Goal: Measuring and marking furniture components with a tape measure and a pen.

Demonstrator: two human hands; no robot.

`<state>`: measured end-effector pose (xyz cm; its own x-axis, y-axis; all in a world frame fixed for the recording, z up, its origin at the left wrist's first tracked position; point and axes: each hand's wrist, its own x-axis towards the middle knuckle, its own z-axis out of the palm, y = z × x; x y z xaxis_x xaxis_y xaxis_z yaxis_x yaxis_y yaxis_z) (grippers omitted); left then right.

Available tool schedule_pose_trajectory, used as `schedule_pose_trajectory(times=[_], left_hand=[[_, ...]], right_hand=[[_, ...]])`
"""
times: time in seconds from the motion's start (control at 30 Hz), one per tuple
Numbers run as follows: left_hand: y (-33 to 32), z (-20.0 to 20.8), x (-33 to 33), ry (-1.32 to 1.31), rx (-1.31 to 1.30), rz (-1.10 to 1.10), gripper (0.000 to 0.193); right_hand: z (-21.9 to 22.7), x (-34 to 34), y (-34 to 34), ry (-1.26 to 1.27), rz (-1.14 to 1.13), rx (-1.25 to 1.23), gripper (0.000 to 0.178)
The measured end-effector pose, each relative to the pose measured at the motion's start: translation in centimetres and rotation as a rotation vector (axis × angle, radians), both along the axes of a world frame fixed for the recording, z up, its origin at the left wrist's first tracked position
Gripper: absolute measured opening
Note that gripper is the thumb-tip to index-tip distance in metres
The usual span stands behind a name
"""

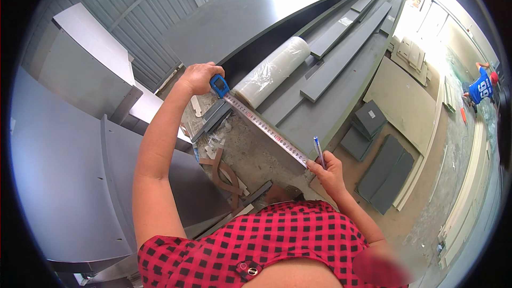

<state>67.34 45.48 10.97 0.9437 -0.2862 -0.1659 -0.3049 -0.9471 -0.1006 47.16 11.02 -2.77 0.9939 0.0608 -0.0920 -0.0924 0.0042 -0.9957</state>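
From my remote seat: my right hand (329, 173) at 4 o'clock is pinching the tape blade (266, 129), with a blue-topped pen (318, 150) poking up from the same fingers. My left hand (201, 78), around 11, has its fingers wrapped on the blue tape case (219, 85). Blade spans between them by the near end of the grey boards (349, 50) at 1; can't tell if it's touching. I'd want it taut, untwisted, square to the edge.
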Motion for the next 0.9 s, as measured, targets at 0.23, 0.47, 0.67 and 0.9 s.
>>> schedule_pose_trajectory(times=[0.23, 0.47, 0.67, 0.9], left_hand=[[0.1, -0.4, 0.2, -0.015, -0.023, -0.014, 0.042], [0.6, -0.4, 0.1, -0.009, -0.036, -0.021, 0.039], [1.0, -0.7, 0.3, -0.01, -0.054, -0.022, 0.036], [0.7, -0.9, 0.4, -0.037, -0.058, -0.052, 0.034]], right_hand=[[0.1, -0.1, -0.6, 0.01, 0.012, 0.031, 0.026], [7.4, 3.2, -3.6, -0.095, 0.029, -0.198, 0.025], [11.8, 8.8, 1.5, -0.318, 0.126, 0.049, 0.034], [13.6, 16.1, 9.6, -0.175, 0.334, 0.052, 0.041]])
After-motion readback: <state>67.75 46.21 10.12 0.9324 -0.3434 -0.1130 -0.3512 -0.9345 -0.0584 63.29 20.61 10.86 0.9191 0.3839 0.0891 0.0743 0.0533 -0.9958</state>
